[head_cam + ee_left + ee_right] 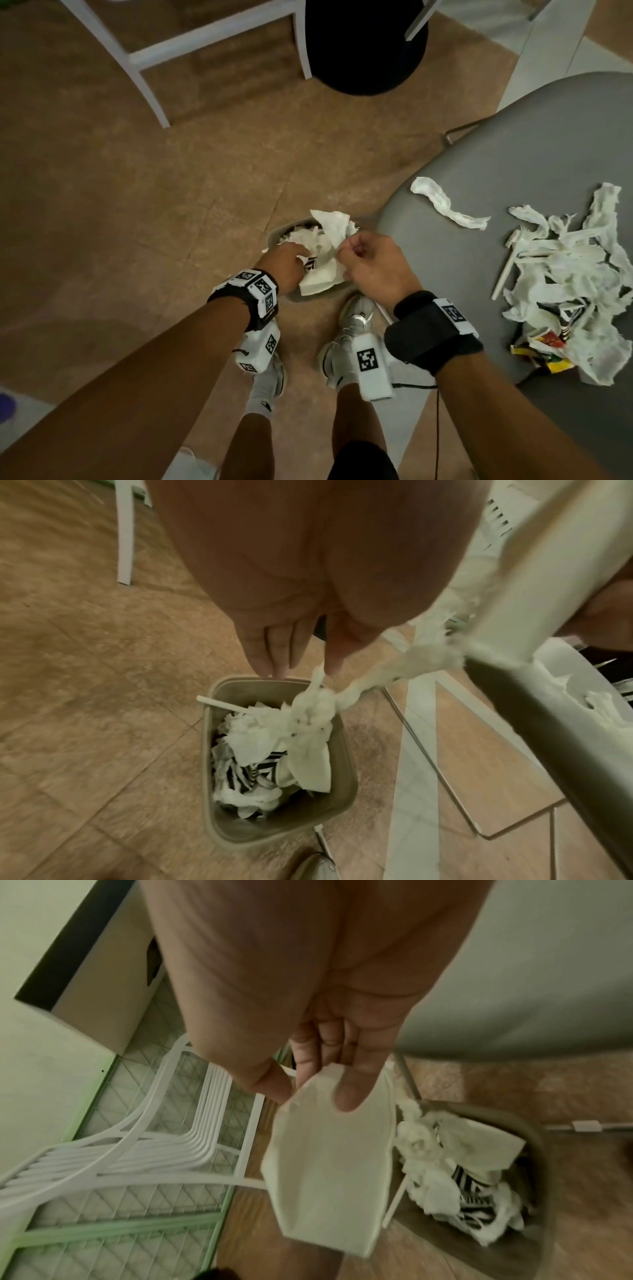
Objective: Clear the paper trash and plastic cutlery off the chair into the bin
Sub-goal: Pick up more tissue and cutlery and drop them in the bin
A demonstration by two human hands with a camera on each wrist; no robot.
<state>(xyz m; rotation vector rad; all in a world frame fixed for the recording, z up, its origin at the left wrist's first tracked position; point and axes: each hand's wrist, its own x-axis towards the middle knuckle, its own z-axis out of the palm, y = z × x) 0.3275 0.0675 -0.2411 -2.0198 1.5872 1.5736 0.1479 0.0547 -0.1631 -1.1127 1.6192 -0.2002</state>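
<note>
A beige bin [274,233] stands on the floor by my feet, holding crumpled tissue, striped paper and a white plastic stick [219,704]. My left hand [296,262] hangs over the bin [346,777] with straight fingers pointing down, and a shred of tissue [316,699] dangles at the fingertips. My right hand [346,248] pinches a white paper napkin [334,224] between thumb and fingers just above the bin; the napkin [329,1177] hangs down flat. On the grey chair seat [496,164] lie a torn tissue pile [565,284], a tissue strip [445,205] and a white plastic utensil [503,270].
A colourful wrapper [551,349] sits under the pile's near edge. White chair legs [144,68] and a black round object [366,51] stand beyond the bin. My shoes [352,329] are right beside it. Stacked white chairs [137,1150] show in the right wrist view.
</note>
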